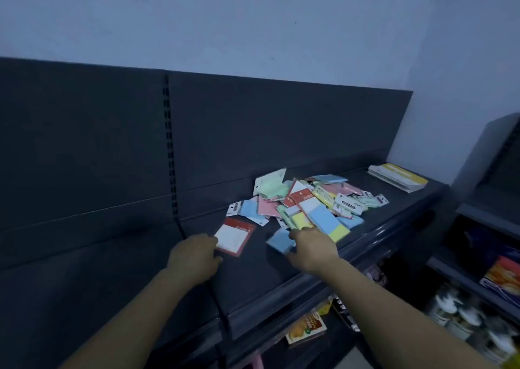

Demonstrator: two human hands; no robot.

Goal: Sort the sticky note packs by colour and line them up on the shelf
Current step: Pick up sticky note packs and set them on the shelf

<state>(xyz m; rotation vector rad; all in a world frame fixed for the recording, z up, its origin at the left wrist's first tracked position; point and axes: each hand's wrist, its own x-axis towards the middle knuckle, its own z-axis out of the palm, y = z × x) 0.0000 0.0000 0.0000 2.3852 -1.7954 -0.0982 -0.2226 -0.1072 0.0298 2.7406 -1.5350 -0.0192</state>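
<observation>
1. Left hand [194, 256] pinches the near-left corner of a red-and-white sticky note pack [235, 237] on the dark shelf [259, 278].
2. Right hand [312, 249] grips a blue pack [278, 240] beside the mixed pile [309, 199].

Mixed-colour sticky note packs [306, 199] heaped, dark shelf [253, 273]

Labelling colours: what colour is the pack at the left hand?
White face with a red header and border, the pack at the left hand; head view.

Motion-blurred pale blue sticky note pack [278, 242] partly hidden under the right hand [311, 252], blurred round tins [461, 312] cut off at right edge, print on heaped packs too small to read
</observation>
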